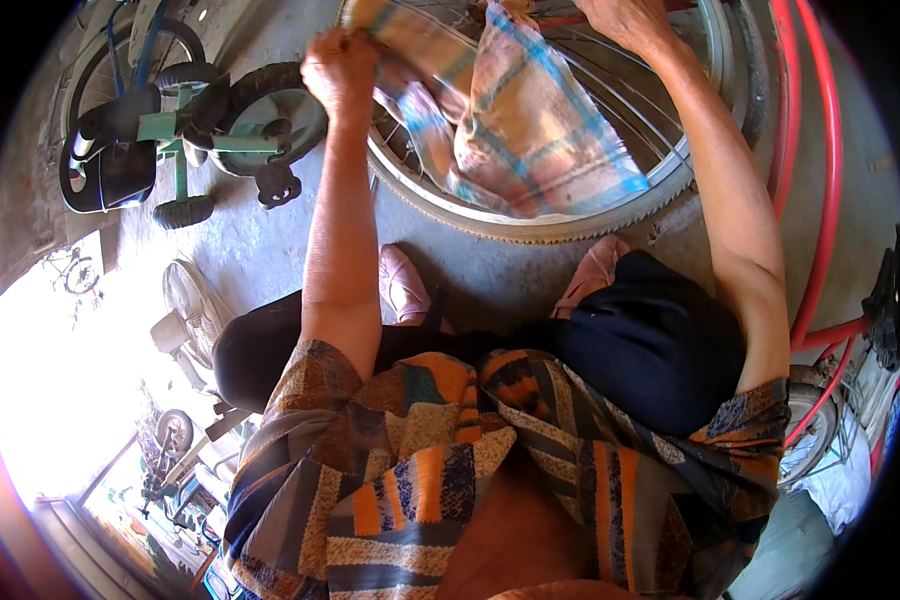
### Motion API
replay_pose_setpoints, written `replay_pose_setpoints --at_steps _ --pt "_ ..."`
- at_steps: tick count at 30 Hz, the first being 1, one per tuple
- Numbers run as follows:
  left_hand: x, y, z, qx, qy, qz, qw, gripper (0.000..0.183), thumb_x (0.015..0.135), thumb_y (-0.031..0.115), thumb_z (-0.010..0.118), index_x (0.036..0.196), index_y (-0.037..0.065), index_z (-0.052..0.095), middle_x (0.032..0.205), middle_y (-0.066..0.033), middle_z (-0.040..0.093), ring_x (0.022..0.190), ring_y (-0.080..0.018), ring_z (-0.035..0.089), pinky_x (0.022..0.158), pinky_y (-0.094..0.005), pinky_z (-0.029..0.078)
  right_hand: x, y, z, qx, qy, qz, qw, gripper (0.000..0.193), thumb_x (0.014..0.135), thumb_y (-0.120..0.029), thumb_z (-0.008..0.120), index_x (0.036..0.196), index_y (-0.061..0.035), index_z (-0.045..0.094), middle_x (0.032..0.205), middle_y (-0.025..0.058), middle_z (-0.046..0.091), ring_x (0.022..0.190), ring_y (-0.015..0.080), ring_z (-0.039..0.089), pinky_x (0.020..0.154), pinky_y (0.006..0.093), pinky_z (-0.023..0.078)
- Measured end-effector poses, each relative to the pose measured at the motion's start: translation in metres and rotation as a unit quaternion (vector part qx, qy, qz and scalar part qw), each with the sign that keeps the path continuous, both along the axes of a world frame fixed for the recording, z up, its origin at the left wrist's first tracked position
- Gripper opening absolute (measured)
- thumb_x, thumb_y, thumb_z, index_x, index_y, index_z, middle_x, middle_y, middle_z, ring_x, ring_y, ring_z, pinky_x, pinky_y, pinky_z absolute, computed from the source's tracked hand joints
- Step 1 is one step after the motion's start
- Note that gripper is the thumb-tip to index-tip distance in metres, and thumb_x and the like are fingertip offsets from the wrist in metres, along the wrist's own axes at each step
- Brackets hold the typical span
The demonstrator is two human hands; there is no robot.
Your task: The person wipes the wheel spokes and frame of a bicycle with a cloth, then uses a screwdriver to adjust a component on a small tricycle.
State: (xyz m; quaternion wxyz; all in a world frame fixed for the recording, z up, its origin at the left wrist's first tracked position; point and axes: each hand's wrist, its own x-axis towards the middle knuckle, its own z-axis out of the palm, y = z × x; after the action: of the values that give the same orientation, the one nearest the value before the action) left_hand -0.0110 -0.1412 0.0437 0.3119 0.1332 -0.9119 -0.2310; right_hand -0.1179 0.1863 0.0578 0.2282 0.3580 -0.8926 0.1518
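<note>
A plaid cloth (530, 130) in orange, cream and blue hangs over the spokes of a bicycle wheel (530, 228) at the top of the view. My left hand (340, 68) is closed at the cloth's upper left, gripping its edge; that part of the cloth is blurred by motion. My right hand (630, 22) reaches over the wheel's upper right, near a red bar. Its fingers are mostly cut off by the top edge, so what they hold is hidden. The wheel has a pale rim and a knobbly tyre.
On the left stands a small green children's bike (175, 125) with dark wheels. Red bicycle tubes (820, 200) curve down the right side. A fan (185, 300) is at lower left, by a bright opening. My pink shoes (403, 282) are just below the wheel.
</note>
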Motion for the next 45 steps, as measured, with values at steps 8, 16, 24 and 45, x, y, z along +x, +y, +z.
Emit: replay_pose_setpoints --at_steps 8,16,24,45 --pt "0.020 0.011 -0.036 -0.141 -0.009 0.012 0.990 0.015 0.072 0.008 0.063 0.086 0.007 0.065 0.089 -0.0105 0.061 0.086 -0.0295 0.059 0.071 -0.0398 0.051 0.001 -0.002 0.006 0.001 0.002 0.006 1.000 0.019 0.081 -0.027 0.064 0.085 -0.0083 0.067 0.085 0.0100 0.063 0.087 0.0275 0.058 0.083 0.0424 0.039" --pt "0.050 0.115 -0.058 -0.066 -0.126 -0.163 0.976 0.053 0.084 0.006 0.053 0.133 -0.002 0.036 0.136 -0.0258 0.038 0.125 -0.0413 0.039 0.106 -0.0493 0.030 0.001 -0.005 0.004 -0.001 0.003 0.004 1.000 0.018 0.081 -0.027 0.063 0.084 -0.0089 0.066 0.085 0.0101 0.063 0.087 0.0277 0.058 0.083 0.0429 0.039" --pt "0.072 0.146 -0.066 0.010 -0.184 -0.158 0.970 0.061 0.082 0.011 0.053 0.137 -0.004 0.032 0.131 -0.0251 0.040 0.120 -0.0432 0.040 0.101 -0.0497 0.033 0.002 -0.007 0.006 0.005 0.001 0.006 1.000 0.018 0.080 -0.027 0.062 0.083 -0.0098 0.065 0.083 0.0088 0.062 0.086 0.0270 0.057 0.083 0.0434 0.038" --pt "0.047 0.081 -0.079 -0.096 -0.111 -0.063 0.987 0.034 0.076 0.015 0.068 0.102 0.002 0.050 0.098 -0.0188 0.054 0.094 -0.0379 0.050 0.084 -0.0491 0.037 0.000 -0.006 0.000 0.043 0.003 -0.007 0.999 0.024 0.071 -0.022 0.071 0.089 -0.0095 0.063 0.091 0.0091 0.060 0.092 0.0271 0.054 0.087 0.0442 0.037"
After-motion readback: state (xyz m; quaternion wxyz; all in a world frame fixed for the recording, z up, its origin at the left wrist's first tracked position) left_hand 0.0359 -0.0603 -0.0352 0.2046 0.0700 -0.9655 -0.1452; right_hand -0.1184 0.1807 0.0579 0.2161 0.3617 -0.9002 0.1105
